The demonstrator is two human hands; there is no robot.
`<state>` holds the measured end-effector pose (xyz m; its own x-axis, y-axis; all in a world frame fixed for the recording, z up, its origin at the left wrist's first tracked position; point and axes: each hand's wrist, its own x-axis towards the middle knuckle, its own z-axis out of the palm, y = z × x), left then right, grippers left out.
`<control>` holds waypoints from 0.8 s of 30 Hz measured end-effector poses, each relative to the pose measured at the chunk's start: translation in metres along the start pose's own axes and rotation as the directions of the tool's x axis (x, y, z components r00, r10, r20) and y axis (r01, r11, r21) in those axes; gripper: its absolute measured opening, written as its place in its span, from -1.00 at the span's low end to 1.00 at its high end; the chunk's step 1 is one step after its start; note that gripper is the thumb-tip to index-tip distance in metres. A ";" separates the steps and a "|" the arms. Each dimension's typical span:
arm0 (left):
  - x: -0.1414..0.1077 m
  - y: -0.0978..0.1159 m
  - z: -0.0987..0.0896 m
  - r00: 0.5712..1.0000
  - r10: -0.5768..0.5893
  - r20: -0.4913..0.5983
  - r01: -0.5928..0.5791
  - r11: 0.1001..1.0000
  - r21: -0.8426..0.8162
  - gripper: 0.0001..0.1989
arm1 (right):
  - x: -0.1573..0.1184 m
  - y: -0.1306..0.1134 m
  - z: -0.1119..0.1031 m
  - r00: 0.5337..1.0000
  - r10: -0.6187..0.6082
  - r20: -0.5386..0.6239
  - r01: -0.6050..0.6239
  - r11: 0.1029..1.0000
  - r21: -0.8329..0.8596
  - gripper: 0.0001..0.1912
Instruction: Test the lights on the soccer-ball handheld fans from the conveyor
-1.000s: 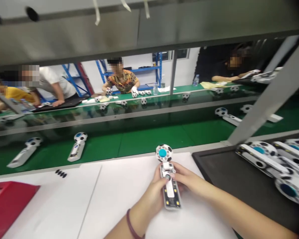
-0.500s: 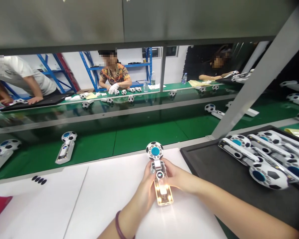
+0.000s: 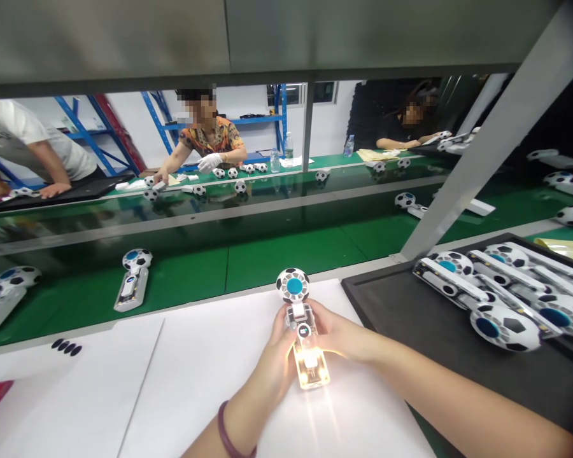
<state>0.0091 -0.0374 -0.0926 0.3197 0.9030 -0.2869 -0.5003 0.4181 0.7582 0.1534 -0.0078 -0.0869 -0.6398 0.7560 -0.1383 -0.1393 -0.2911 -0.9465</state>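
Observation:
A football-patterned device (image 3: pixel 310 372) is held upright over the white work surface (image 3: pixel 210 356). Its round black-and-white head has a blue centre, a small display glows on its clear body, and warm lights shine at the lower end. My left hand (image 3: pixel 277 350) wraps the left side of the body, the thumb near the display. From the right, my right hand (image 3: pixel 337 334) grips the same body. Both hands are closed on it, and some fingers are hidden behind it.
A black tray (image 3: pixel 386 318) at right holds several similar devices (image 3: pixel 503 327). Others lie on the green conveyor (image 3: pixel 186 273), including one device (image 3: pixel 132 289) at left. Four-less-small black ovals aside, a grey post (image 3: pixel 482 140) rises at right. People work across the belt.
The lights on the held device look brighter. Across the belt, a person's bare hand has reached left to a device. The camera view has shifted slightly.

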 end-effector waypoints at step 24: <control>0.008 -0.011 -0.008 1.000 0.012 -0.026 -0.014 0.995 -0.095 -0.35 | -0.003 -0.004 -0.005 0.997 0.078 -0.003 -0.077 0.976 -0.203 -0.13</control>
<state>0.0109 -0.0336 -0.1080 0.2928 0.9101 -0.2933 -0.5790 0.4129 0.7031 0.1600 -0.0063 -0.0845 -0.6469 0.7324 -0.2126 0.0666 -0.2235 -0.9724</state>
